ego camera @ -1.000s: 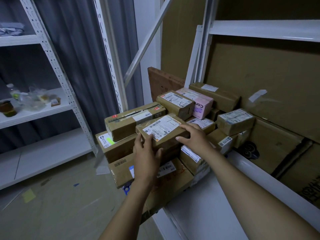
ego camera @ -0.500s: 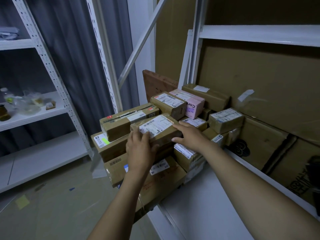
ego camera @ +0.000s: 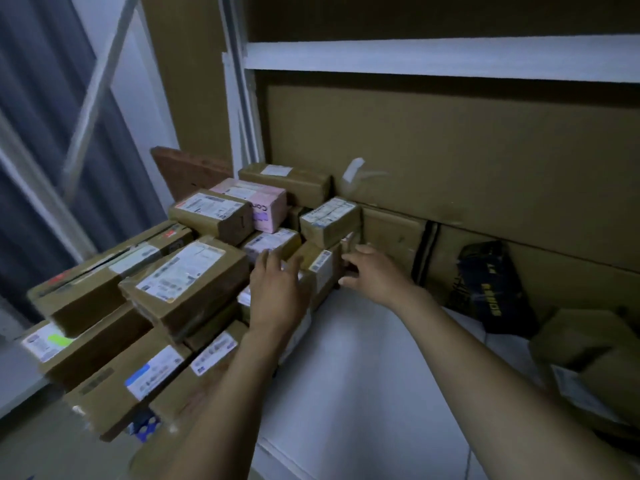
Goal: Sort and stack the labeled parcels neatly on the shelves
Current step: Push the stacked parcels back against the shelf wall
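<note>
Reaching for a small brown parcel (ego camera: 322, 271) at the right side of the heap, near the shelf's back edge. Left hand (ego camera: 277, 292) spread open over its near top, right hand (ego camera: 372, 271) loosely open just beside its right face, no grip yet. Shifted off the large labelled parcel (ego camera: 187, 275) pressed a moment ago, now lying released atop the stack at the shelf's left end: probably settled, next piece in turn. White shelf (ego camera: 363, 358) underneath, cardboard backing (ego camera: 450, 150) behind, black bag (ego camera: 491, 289) along the back edge, grey curtain (ego camera: 34, 98) beyond the left end.
</note>
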